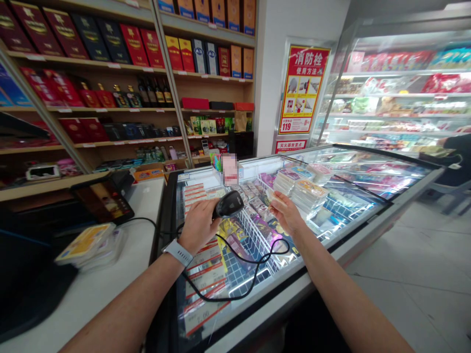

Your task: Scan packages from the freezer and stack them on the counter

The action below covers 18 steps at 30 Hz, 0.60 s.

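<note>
My left hand (200, 223), with a watch on the wrist, is wrapped round a black barcode scanner (230, 203). The scanner's head points right, and its black cable (235, 296) loops over the glass of the chest freezer (301, 282). My right hand (287, 213) pinches a small pale, flat piece (272, 197) whose kind I cannot make out. Just beyond that hand, stacks of clear plastic packs (307, 193) with coloured labels stand on the freezer top. Under the glass lie wrapped frozen goods in white wire baskets (259, 240).
Price labels (204, 282) line the freezer's left side. On the white counter (142, 250) sit more labelled packs (90, 245) beside a dark screen (105, 198). Shelves of boxes and bottles (147, 95) rise behind. A lit cooler (401, 93) and a person's dark sleeve (458, 144) are at right.
</note>
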{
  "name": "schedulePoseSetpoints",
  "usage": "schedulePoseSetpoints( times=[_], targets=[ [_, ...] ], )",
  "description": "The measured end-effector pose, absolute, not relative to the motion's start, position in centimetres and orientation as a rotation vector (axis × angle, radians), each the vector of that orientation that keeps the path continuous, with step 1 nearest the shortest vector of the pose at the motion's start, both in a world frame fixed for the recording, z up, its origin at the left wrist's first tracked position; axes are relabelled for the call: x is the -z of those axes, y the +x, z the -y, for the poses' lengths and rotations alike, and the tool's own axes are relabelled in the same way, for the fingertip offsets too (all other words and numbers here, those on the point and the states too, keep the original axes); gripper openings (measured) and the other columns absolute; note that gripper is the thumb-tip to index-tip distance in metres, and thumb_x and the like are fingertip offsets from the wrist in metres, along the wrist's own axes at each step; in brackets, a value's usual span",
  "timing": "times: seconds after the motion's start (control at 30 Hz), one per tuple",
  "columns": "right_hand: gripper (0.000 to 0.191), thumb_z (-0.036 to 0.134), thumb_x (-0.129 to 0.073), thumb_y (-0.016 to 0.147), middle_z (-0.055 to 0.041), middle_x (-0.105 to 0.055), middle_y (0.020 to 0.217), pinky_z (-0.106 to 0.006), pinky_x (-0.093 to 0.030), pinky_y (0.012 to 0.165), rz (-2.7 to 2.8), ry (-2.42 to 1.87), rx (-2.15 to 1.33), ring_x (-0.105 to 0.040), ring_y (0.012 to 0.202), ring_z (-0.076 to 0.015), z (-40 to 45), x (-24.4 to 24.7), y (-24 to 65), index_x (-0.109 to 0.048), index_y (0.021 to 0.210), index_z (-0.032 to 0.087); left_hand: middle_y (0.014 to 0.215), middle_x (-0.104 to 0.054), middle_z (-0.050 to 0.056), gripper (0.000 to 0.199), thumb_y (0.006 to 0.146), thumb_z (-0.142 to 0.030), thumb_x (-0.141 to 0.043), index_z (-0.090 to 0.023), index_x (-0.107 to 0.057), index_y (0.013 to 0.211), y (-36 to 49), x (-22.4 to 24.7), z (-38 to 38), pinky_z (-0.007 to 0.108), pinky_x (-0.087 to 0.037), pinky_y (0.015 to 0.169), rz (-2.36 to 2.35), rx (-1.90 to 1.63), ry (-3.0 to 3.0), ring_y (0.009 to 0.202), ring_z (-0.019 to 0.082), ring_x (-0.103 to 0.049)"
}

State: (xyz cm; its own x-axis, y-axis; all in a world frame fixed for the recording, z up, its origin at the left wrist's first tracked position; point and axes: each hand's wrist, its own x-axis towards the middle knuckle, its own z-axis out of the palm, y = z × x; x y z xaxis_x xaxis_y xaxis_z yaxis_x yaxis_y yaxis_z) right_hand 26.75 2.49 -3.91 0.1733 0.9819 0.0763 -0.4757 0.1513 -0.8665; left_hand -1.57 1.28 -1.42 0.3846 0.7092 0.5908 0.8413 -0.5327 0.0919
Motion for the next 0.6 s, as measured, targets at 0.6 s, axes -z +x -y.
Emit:
schedulePoseSetpoints(
  times=[0.6],
  targets=[
    [0.063,0.082,-0.061,0.068,0.0070,-0.038,0.042,-0.022,-0.020,0.035,0.841,-1.051,-0.889,-0.030,0.037,-0.0066,-2.73,4.49,27.36,-0.044,0.059,0.022,0.113,-0.071,0.012,0.038,0.083,-0.022,-0.057,-0.015,-0.058,0.121,-1.49,1.14,-1.17,0.043,-0.044,0.102,1.365,0.906,-2.417,0.109,0.029,-0.063]
  ],
)
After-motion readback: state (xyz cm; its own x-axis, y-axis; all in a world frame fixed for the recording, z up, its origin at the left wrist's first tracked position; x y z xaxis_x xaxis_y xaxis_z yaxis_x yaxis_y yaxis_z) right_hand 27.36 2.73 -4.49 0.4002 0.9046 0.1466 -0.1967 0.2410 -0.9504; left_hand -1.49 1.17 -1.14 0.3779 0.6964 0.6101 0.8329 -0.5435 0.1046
